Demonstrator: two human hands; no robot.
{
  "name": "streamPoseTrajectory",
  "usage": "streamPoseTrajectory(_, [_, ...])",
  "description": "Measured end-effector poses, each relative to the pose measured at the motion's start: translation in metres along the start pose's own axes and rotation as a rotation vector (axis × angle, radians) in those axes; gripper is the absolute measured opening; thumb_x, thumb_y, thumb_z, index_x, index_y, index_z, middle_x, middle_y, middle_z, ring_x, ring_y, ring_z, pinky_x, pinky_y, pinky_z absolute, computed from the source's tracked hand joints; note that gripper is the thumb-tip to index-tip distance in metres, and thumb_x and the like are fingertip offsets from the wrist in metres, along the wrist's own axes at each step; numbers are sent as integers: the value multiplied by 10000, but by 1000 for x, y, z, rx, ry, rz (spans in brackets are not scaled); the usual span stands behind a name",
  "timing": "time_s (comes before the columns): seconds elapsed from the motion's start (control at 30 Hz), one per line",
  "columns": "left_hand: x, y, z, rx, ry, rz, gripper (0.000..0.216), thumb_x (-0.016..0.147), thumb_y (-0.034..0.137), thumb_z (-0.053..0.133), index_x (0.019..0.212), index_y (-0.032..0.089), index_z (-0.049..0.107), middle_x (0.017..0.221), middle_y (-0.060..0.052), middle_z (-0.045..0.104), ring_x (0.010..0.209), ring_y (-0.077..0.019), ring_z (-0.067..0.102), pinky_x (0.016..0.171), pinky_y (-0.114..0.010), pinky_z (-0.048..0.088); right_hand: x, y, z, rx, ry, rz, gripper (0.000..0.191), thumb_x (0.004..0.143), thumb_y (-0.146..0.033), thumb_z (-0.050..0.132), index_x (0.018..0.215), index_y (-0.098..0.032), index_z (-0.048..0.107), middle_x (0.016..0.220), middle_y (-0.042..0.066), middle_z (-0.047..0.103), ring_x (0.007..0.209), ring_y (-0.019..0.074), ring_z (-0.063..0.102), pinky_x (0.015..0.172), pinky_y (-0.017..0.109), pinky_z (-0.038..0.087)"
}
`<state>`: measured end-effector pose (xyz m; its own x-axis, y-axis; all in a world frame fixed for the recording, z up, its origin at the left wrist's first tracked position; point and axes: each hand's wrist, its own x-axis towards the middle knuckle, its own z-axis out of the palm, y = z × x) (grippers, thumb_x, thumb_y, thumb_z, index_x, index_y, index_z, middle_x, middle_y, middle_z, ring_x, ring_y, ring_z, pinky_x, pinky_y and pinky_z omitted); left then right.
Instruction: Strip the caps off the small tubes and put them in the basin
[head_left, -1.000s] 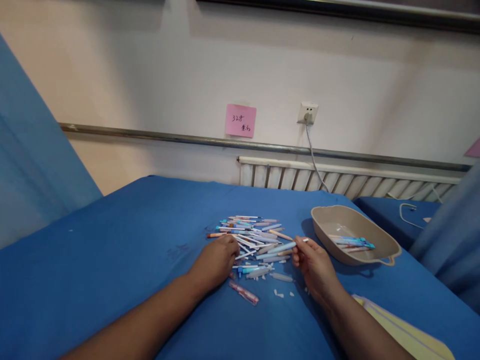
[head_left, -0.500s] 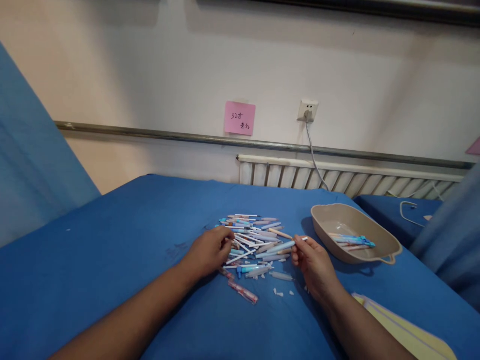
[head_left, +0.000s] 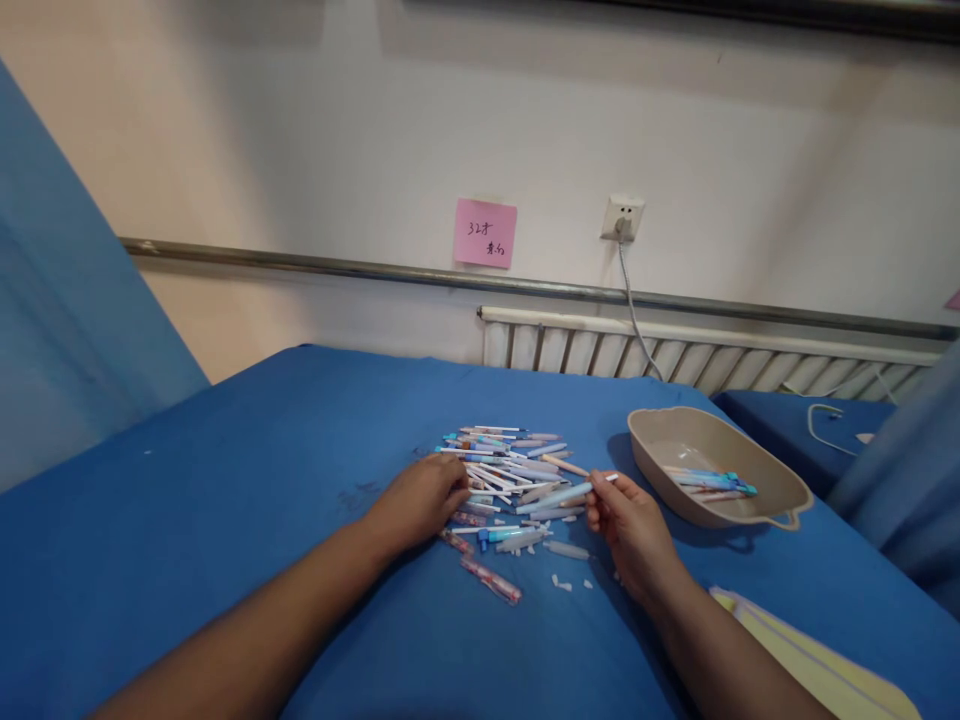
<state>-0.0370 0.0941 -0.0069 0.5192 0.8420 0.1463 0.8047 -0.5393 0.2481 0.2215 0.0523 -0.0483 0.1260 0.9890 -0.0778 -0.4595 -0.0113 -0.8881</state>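
A pile of pen parts [head_left: 517,470] lies on the blue cloth, with white refills and light-coloured barrels mixed together. At the pile's left edge, my left hand [head_left: 424,497] has its fingers curled together; their tips meet the pile and hide whatever is in them. My right hand [head_left: 630,525] pinches a pale blue pen barrel [head_left: 559,497] at its right end, and a white tip sticks out past the thumb. Nearer to me are a red-patterned barrel [head_left: 491,580], a bright blue pen piece [head_left: 499,536] and a translucent grey barrel [head_left: 567,550].
A beige basin [head_left: 720,430] holding several blue and pinkish pens stands to the right. Small white bits [head_left: 561,583] lie in front of the pile. A yellow item [head_left: 814,650] rests at lower right. Behind the blue-covered table [head_left: 285,430] are a radiator [head_left: 555,345] and a plugged-in socket [head_left: 622,218].
My left hand has shifted slightly at the pile's edge, and a white refill near its fingers no longer lies as before. My right hand keeps the pale blue barrel. The view has moved slightly.
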Motion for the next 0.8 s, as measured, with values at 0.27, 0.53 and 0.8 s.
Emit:
streamPoseTrajectory(0.27, [3,-8,6,51,50,-14,160,847,207,463,770,173,600,834,-61,628,799,-194,556,720,-275,402,-1,0,1,-20,6,7,291,680,-425,748,692,-174,601,552,-35,549,463,73,416,435,187,323])
streamPoseTrajectory(0.53, [2,-10,8,21,80,-30,125,831,205,494,764,179,595,831,-54,623,796,-190,555,724,-278,400,-1,1,0,-42,1,6,283,683,-424,744,681,-179,603,551,-36,542,470,76,421,438,192,324])
streamPoseTrajectory(0.8, [0,22,5,-439,151,-129,218,860,303,457,955,169,601,766,-13,618,685,-151,547,631,-244,399,-1,1,1,-45,-29,10,285,695,-431,735,683,-179,602,558,-33,551,474,80,425,449,194,331])
